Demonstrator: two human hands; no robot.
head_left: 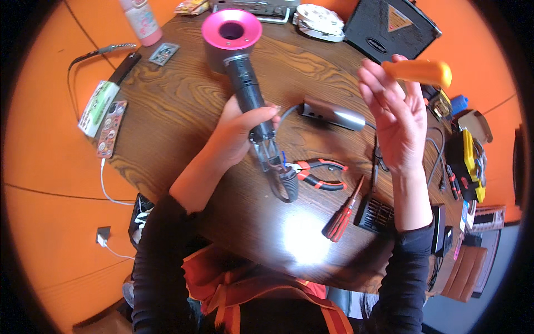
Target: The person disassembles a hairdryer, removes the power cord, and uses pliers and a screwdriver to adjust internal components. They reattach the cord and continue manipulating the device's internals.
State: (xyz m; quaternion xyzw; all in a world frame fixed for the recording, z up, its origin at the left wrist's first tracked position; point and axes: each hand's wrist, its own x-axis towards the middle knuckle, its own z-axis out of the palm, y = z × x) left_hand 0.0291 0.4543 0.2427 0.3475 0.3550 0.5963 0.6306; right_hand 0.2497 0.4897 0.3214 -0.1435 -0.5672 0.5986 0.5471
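Note:
My left hand (245, 125) is wrapped round the bare black handle of a hair dryer (245, 78), whose pink ring-shaped head tilts up and away from me. At the handle's lower end an open frame, a blue wire and a ribbed cable sleeve (289, 183) are exposed. My right hand (397, 111) is raised over the table's right side, palm showing. Its fingers grip a screwdriver with an orange handle (425, 73); its shaft is hidden. Between the hands lies a grey tubular handle casing (334, 114) with the dryer's cable running to it.
Orange-and-black pliers (322, 182) and red-handled screwdrivers (340, 220) lie on the wooden table near me. A black slotted plug unit (375, 214) is beside them. At the left are a phone (112, 128) and bottle (142, 25); a black case (392, 28) stands far right.

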